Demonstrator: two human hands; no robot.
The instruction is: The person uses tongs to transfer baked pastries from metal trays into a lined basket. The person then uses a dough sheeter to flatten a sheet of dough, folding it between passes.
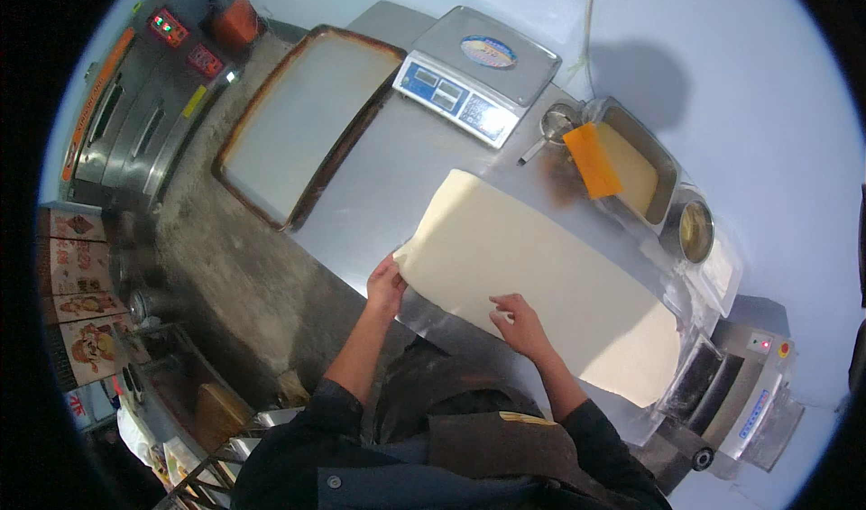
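A long, pale sheet of dough (541, 284) lies flat on the metal worktable (379, 172), slanting from upper left to lower right. My left hand (386, 286) pinches the dough's left corner between thumb and fingers. Over the near edge of the sheet is my right hand (520, 323), its fingers partly curled with the index finger reaching left; nothing shows in it. I cannot tell whether the right fingertips touch the dough.
A large rimmed baking tray (316, 190) rests at the table's left. Behind the dough stand a digital scale (478, 73), a small strainer (557, 124), a rectangular metal pan (667, 163) with an orange scraper (591, 160), and a round tin (693, 230). A roller machine (735, 388) is at right, an oven (144, 113) far left.
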